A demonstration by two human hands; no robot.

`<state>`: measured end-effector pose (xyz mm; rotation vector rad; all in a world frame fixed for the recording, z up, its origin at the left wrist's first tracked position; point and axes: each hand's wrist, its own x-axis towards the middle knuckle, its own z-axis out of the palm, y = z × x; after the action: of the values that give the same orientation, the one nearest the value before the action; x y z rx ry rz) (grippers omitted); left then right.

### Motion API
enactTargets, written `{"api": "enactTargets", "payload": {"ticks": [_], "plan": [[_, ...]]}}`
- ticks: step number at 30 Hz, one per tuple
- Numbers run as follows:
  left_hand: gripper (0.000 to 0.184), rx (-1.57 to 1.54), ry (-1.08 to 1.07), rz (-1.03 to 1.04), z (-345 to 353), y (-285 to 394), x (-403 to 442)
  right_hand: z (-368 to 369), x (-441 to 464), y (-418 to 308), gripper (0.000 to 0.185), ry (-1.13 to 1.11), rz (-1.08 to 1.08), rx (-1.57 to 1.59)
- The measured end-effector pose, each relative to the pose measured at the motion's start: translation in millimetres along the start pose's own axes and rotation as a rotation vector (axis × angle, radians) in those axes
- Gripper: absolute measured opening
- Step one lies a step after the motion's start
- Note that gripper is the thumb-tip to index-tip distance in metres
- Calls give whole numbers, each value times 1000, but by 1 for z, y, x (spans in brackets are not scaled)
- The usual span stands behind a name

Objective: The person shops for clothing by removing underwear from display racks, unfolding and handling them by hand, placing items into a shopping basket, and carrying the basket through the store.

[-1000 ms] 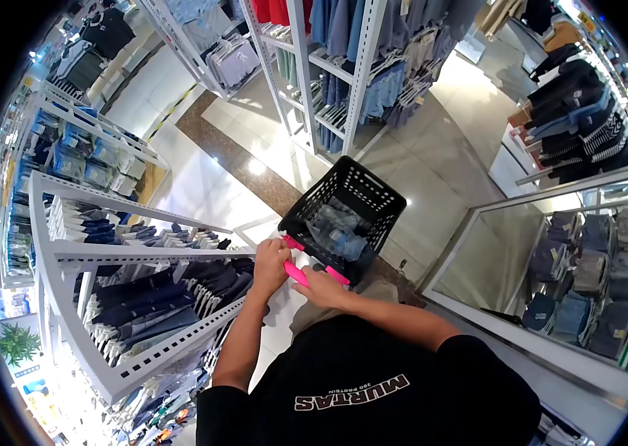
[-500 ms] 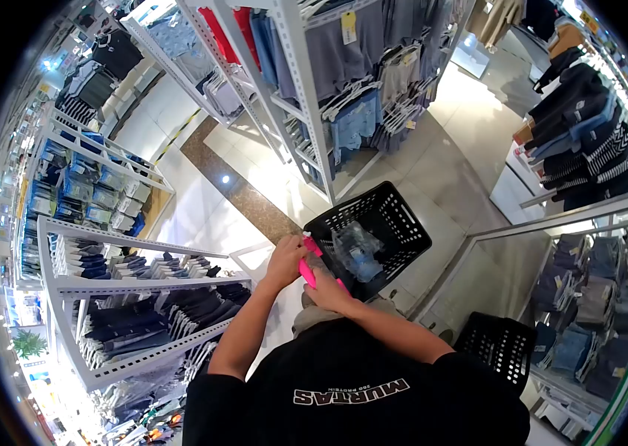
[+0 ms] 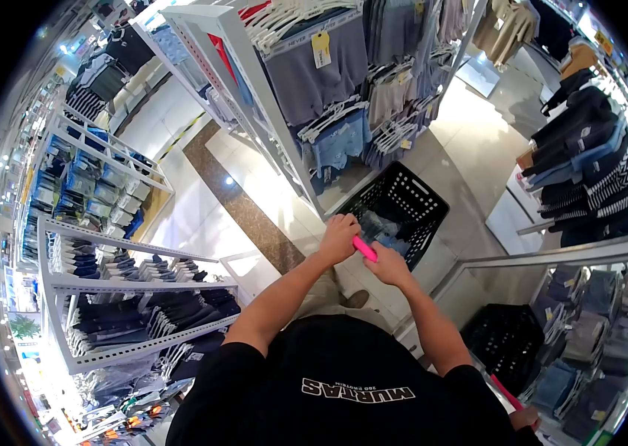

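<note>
1. Glossy, pale floor tiles (image 3: 187,201) reflect the overhead lights around the wearer, crossed by a mottled brown stone strip (image 3: 243,215).
2. Nearest is a soft black T-shirt (image 3: 343,357) with white block lettering, above beige trousers (image 3: 323,293).
3. Left hand (image 3: 340,238): fingers curled closed around one end of a smooth, bright pink handle (image 3: 364,249).
4. Right hand (image 3: 388,263): also closed on the handle, just beside the left, leaving a short pink length bare between them.
5. Just beyond the hands is a black basket (image 3: 413,192), apparently moulded plastic, boxy, its walls pierced by rows of small holes. Clear, crinkled packaging (image 3: 382,227) with bluish-grey patches lies inside; its contents cannot be made out.
6. To the right, behind a metal-framed panel, another black perforated basket (image 3: 503,338) shows beside folded clothes (image 3: 589,334); whether this is a reflection I cannot tell.
7. To the left, a white slotted-metal rack (image 3: 143,284) carries tight rows of dark garments (image 3: 109,320).
8. Ahead, smooth grey shorts (image 3: 314,82) with a yellow tag hang above frayed-looking denim shorts (image 3: 342,141).
9. Farther right hang dark tops (image 3: 577,134), some striped.
</note>
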<state>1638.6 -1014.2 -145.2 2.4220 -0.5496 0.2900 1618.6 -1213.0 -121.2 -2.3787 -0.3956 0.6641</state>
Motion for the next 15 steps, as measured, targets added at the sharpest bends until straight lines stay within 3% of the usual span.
{"api": "enactTargets", "payload": {"ticks": [9, 12, 15], "plan": [[14, -22, 61, 60, 52, -14, 118, -81, 57, 50, 34, 279, 19, -127], [20, -104, -42, 32, 60, -16, 156, -106, 76, 69, 32, 375, 25, -146], [38, -321, -50, 62, 52, -22, 186, -136, 91, 81, 31, 401, 73, -150]]}}
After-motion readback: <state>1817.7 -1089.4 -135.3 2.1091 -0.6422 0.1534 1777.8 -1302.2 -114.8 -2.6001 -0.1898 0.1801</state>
